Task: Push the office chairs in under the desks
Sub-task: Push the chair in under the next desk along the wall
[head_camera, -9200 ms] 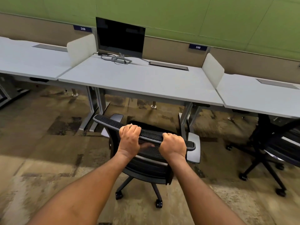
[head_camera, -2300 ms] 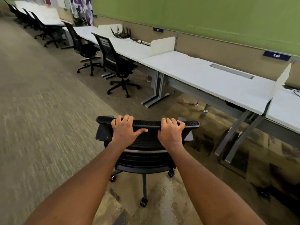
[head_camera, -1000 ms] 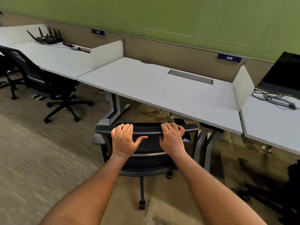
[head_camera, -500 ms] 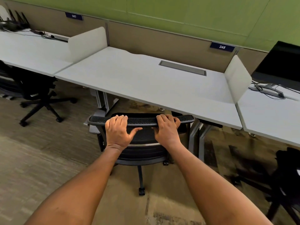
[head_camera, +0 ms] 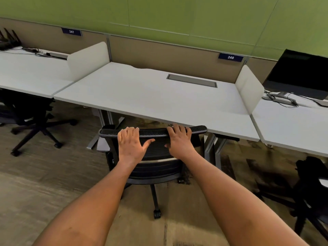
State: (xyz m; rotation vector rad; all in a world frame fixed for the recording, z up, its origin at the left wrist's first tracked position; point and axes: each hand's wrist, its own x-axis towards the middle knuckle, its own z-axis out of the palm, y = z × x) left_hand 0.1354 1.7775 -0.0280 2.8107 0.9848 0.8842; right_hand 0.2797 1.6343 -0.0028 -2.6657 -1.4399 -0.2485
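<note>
My left hand (head_camera: 130, 145) and my right hand (head_camera: 179, 141) both rest on the top rail of the black mesh office chair (head_camera: 156, 153), fingers curled over the rail's far edge and thumbs spread against the back mesh (a loose hold, palms flat, not a tight fist). The chair stands at the near edge of the white desk (head_camera: 159, 96), its backrest top touching or just short of the desk's front lip; I cannot tell which. Its seat is hidden beneath the desktop and behind the backrest, and one caster on a leg (head_camera: 157, 213) points back toward me. Its left armrest (head_camera: 103, 144) shows beside the desk's grey leg (head_camera: 106, 125).

On the desk, toward its back, a grey cable slot (head_camera: 192, 80) lies flush in the top. White divider panels (head_camera: 88, 59) stand at the desk's left and right ends. Behind the desk, a blue tag reading 248 (head_camera: 230, 57) sits on the tan partition. Left of the desk, another black chair (head_camera: 32, 118) is tucked under the neighbouring desk. Right of the desk, a dark monitor (head_camera: 300, 73) stands on the next desktop.
</note>
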